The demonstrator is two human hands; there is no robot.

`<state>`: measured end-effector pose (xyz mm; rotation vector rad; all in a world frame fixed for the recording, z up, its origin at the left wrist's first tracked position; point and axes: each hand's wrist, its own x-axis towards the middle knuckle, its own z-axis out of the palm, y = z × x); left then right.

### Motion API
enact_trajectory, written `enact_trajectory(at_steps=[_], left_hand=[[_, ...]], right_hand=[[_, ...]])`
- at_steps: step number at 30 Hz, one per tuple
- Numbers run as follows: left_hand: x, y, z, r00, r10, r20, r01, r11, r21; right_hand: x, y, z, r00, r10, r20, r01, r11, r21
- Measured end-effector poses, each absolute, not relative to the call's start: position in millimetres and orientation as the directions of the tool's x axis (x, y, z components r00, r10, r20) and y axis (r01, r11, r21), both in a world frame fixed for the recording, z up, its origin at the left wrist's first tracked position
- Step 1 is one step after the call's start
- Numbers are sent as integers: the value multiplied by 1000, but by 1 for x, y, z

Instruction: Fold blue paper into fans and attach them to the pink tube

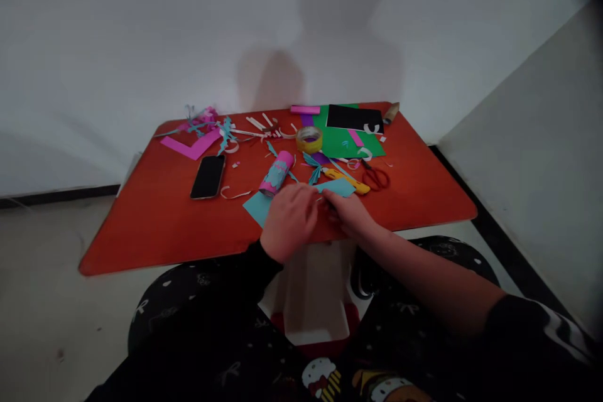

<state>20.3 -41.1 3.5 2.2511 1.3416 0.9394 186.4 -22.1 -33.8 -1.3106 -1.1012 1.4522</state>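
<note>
Blue paper point(342, 186): light, plain — pointed corners showing, middle hidden
Paper's place: red table point(141, 232), near front edge

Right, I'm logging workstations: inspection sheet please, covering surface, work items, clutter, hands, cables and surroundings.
Surface: orange-red, rounded-corner tabletop.
Work items: light-blue paper sheet; pink tube with light-blue paper fringe, lying beyond it.
Clutter: yellow tape roll, yellow-bodied cutter, red-handled scissors, black rectangular phone, pink and blue paper scraps.
Hands: left hand partly covers the sheet; right hand is at its edge; exact grips unclear.
Cables: nothing seen on the tabletop.
Surroundings: pale plain wall with shadows.
</note>
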Motion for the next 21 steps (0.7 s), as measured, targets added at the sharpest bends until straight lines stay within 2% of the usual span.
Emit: enact_trajectory(at_steps=[2, 4, 9, 12, 13, 14, 16, 18, 21], left_hand=[[27, -52, -2, 463, 829, 313, 713, -558, 425], [33, -62, -12, 497, 830, 255, 756, -558, 343], [37, -71, -34, 503, 842, 194, 764, -538, 356], [36, -71, -36, 520, 838, 167, 767, -544, 340], [37, -71, -35, 527, 835, 159, 770, -548, 328], [37, -71, -35, 531, 834, 152, 772, -550, 318], [39, -72, -33, 533, 834, 143, 780, -549, 300], [41, -73, -32, 527, 837, 147, 791, -546, 276], [43, -73, -29, 500, 853, 149, 823, -521, 225]], right_hand=[[188, -21, -33, -65, 950, -306, -11, -307, -952], [189, -20, -31, -81, 922, -379, 30, -378, -925], [198, -19, -25, -205, 847, -490, 175, -460, -870], [225, -19, -14, -274, 821, -501, 297, -424, -856], [237, -19, -10, -286, 833, -474, 350, -370, -861], [250, -18, -6, -334, 860, -385, 489, -191, -851], [272, -14, 1, -393, 898, -200, 654, 119, -747], [286, -8, 4, -297, 954, -33, 765, 217, -607], [283, 3, 1, -212, 966, 150, 918, 249, -308]])
